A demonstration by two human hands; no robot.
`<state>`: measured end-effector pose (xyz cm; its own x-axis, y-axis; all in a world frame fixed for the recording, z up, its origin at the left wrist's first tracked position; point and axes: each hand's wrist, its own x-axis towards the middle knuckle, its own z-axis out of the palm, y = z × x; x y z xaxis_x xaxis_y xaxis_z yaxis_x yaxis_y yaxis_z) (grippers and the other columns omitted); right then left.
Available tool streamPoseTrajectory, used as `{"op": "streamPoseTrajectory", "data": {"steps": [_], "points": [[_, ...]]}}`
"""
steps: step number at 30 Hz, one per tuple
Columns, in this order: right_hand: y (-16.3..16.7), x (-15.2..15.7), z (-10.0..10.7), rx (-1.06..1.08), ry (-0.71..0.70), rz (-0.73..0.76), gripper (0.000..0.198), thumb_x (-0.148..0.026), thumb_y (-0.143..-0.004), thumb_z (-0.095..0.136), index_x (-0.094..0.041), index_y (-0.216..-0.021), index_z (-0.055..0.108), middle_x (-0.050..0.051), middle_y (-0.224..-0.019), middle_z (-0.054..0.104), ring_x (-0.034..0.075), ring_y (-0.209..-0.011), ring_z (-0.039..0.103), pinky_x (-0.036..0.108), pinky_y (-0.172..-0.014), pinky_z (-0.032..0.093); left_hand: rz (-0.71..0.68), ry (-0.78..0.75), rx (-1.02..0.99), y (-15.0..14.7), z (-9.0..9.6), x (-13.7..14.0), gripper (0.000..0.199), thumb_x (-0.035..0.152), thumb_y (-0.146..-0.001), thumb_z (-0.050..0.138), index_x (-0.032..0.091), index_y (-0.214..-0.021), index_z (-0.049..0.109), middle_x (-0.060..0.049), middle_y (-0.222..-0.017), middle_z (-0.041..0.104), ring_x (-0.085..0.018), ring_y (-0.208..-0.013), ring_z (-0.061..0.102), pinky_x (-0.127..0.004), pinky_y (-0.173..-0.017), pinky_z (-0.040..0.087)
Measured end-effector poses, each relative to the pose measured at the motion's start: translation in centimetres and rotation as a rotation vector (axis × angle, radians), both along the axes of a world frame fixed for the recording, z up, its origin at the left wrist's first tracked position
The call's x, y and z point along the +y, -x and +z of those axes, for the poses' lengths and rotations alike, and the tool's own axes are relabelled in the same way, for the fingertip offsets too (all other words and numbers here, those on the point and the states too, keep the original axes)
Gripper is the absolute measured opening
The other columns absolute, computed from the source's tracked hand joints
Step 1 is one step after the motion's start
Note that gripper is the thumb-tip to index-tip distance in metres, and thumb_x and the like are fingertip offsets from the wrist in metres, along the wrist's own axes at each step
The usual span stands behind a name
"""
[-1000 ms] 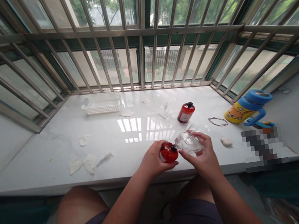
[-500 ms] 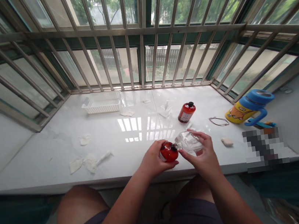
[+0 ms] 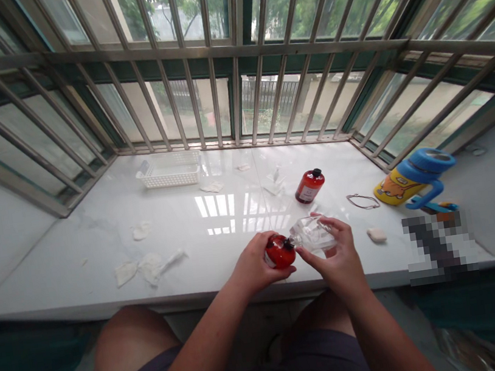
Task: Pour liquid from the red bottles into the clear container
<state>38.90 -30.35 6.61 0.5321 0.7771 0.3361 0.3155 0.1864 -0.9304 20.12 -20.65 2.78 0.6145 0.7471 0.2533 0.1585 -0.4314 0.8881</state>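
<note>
Red bottle (image 3: 279, 251) and clear bottle (image 3: 313, 234) in hands, labels unreadable.

pixelated patch (image 3: 437, 245) beside blue-lidded cup (image 3: 412, 177), contents unreadable

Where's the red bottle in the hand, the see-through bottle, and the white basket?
Red bottle (image 3: 279, 252), head view, its round body.
Clear bottle (image 3: 312, 233), head view, its side.
White basket (image 3: 168, 178), head view, its front wall.
</note>
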Motion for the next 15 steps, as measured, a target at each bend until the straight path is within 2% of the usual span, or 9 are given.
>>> {"op": "streamPoseTrajectory", "data": {"steps": [15], "points": [[-0.13, 0.01, -0.01, -0.013, -0.02, 0.013, 0.074, -0.04, -0.072, 0.096, -0.03, -0.132, 0.053, 0.014, -0.151, 0.06, 0.036, -0.141, 0.059, 0.06, -0.115, 0.053, 0.001, -0.012, -0.008, 0.04, -0.21, 0.08, 0.081, 0.048, -0.066, 0.098, 0.027, -0.134, 0.06, -0.008, -0.129, 0.069, -0.029, -0.118, 0.069, -0.043, -0.106, 0.054]]}}
